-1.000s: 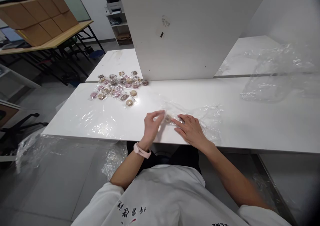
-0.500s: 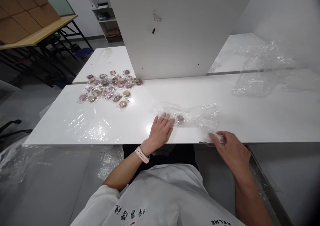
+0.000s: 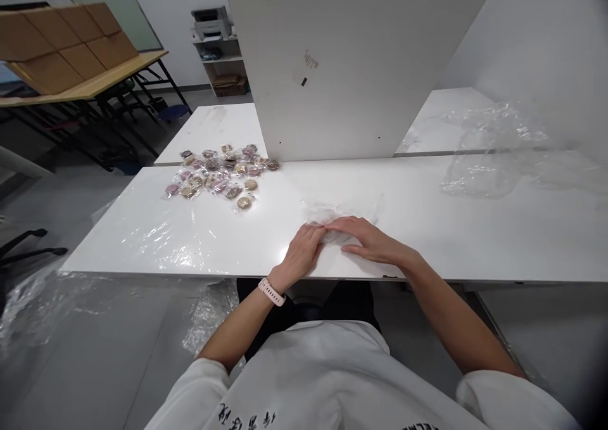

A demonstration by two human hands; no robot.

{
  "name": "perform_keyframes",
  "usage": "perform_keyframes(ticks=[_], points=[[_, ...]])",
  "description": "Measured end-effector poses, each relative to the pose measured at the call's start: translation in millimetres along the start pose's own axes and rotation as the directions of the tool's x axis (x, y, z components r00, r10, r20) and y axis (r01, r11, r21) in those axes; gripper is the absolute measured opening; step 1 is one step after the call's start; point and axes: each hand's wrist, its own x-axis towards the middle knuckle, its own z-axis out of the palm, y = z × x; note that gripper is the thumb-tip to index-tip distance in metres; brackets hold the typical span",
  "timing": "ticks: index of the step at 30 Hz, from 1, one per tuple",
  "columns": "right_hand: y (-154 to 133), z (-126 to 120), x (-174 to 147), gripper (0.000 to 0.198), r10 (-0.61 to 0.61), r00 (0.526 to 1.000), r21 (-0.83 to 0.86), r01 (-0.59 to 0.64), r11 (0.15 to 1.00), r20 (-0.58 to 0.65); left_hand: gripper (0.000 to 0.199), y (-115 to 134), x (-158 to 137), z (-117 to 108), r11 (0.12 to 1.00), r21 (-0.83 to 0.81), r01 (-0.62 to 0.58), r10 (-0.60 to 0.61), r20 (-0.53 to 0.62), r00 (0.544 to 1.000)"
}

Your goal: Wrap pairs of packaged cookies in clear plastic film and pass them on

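A sheet or bag of clear plastic film (image 3: 327,211) lies crumpled on the white table in front of me. My left hand (image 3: 304,247), with a pale pink watch band at the wrist, rests flat on its left part. On top of the film, from the right, my right hand (image 3: 368,237) reaches across with fingers stretched out and thumb apart. Its fingertips meet those of the left hand. Whatever lies under the film is covered by the hands. A pile of small, individually wrapped round cookies (image 3: 244,203) in brown, tan and pink lies to the left.
More clear film (image 3: 479,170) lies at the right of the table (image 3: 280,196), and another piece (image 3: 166,240) on its left part. A tall white panel (image 3: 342,101) stands behind. Plastic (image 3: 211,319) also lies on the floor. Cardboard boxes (image 3: 71,50) stand on a far table.
My right hand has moved left from the table's front edge, bringing the film's right end over toward my left hand. The round brown item that showed through the film is now covered.
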Motion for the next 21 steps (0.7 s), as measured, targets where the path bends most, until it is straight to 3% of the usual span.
perform_keyframes(ticks=[3, 8, 11, 14, 17, 19, 21], points=[[20, 10, -6, 0.039, 0.027, 0.992, -0.036, -0.032, 0.999, -0.119, 0.045, -6, 3, -5, 0.998, -0.063, 0.019, -0.02, -0.029, 0.999], [15, 25, -9, 0.033, 0.079, 0.951, -0.021, -0.09, 0.996, -0.299, 0.038, -10, 20, -24, 0.995, -0.086, 0.047, -0.032, 0.164, 0.986], [7, 20, -11, 0.03, 0.192, 0.951, 0.116, -0.168, 0.979, -0.242, 0.021, -10, 28, -40, 0.969, -0.183, 0.169, -0.112, 0.286, 0.952], [6, 14, -7, 0.035, 0.36, 0.923, 0.266, -0.316, 0.911, -0.137, 0.021, -9, 38, -45, 0.904, -0.254, 0.343, -0.235, 0.375, 0.897], [9, 14, 4, 0.034, 0.469, 0.847, 0.196, -0.43, 0.881, -0.25, 0.023, -7, 48, -35, 0.906, -0.108, 0.409, -0.367, 0.28, 0.887], [9, 18, 9, 0.03, 0.413, 0.808, 0.0, -0.455, 0.891, -0.421, 0.028, -5, 51, -26, 0.93, 0.077, 0.36, -0.368, 0.14, 0.919], [8, 26, 7, 0.022, 0.279, 0.817, -0.201, -0.425, 0.883, -0.504, 0.022, -4, 48, -20, 0.939, 0.211, 0.273, -0.295, 0.081, 0.952]])
